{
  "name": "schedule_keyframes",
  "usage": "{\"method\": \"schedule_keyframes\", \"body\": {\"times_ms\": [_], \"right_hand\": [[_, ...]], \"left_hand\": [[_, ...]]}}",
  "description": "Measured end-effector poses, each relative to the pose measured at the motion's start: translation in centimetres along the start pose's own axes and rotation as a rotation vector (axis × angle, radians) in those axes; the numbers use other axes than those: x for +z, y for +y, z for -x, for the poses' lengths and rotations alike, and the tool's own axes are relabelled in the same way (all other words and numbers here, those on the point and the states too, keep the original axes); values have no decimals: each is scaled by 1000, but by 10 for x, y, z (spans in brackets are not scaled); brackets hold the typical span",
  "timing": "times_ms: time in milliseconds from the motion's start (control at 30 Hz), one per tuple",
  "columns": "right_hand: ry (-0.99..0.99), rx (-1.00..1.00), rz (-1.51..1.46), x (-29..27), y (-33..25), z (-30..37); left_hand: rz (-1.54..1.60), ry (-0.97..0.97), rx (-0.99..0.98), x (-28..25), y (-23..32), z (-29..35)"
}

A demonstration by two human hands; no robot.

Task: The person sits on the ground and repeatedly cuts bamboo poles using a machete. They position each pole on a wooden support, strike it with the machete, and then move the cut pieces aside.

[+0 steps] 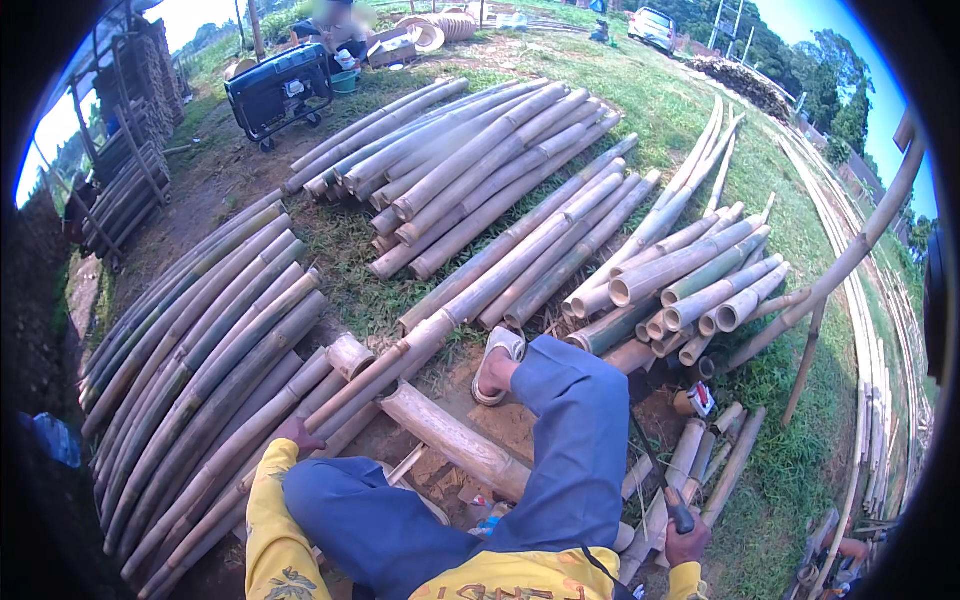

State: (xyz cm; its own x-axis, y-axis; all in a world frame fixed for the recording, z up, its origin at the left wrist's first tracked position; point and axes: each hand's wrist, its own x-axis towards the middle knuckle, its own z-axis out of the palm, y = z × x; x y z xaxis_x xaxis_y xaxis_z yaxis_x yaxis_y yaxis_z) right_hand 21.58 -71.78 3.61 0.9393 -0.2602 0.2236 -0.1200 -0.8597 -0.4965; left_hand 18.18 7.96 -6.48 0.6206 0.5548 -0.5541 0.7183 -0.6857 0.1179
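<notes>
My left hand (pixel 295 436) is closed round a long bamboo pole (pixel 378 372), which slants up and away to the right. In my right hand (pixel 688 541), low at the right, is a long knife by its dark handle (pixel 679 512). Its thin dark blade points up beside my right knee. Between my legs lies a thick, pale bamboo log (pixel 450 435), under the slanting pole. Just left of my left hand is a large row of bamboo poles (pixel 215 370). Short bamboo pieces (pixel 690 460) lie beside my right hand.
Ahead lie more stacked poles (pixel 480 150), and cut bamboo ends (pixel 700 290) face me at the right. A bent wooden post (pixel 840 270) rises at right. Farther off are a generator (pixel 278 92), a seated person (pixel 340 30) and a white car (pixel 652 28).
</notes>
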Motion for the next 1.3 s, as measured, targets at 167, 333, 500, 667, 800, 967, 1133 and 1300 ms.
{"method": "schedule_keyframes", "body": {"times_ms": [167, 333, 500, 667, 800, 967, 1133, 1300], "right_hand": [[-295, -15, 142, -101, -44, -47], [-111, -161, -73, -143, -34, -48], [34, -284, -292, -126, -85, -74], [-16, -302, -736, -40, -164, -102], [-263, -348, -782, -2, -239, -101], [-453, -462, -728, 33, -272, -95], [-853, -252, -980, 92, -326, -51], [-937, -261, -944, 152, -330, -15]], "left_hand": [[56, 58, 6, -3, -15, 22], [18, -13, -20, 6, -36, 18], [105, -46, 93, 1, 7, -2], [148, 108, 89, 9, -19, 22], [69, 84, 63, 17, -27, 12], [-14, 138, 18, 12, -6, 6], [-9, 247, 29, 17, -17, 28], [19, 189, 1, 9, -1, 22]]}}
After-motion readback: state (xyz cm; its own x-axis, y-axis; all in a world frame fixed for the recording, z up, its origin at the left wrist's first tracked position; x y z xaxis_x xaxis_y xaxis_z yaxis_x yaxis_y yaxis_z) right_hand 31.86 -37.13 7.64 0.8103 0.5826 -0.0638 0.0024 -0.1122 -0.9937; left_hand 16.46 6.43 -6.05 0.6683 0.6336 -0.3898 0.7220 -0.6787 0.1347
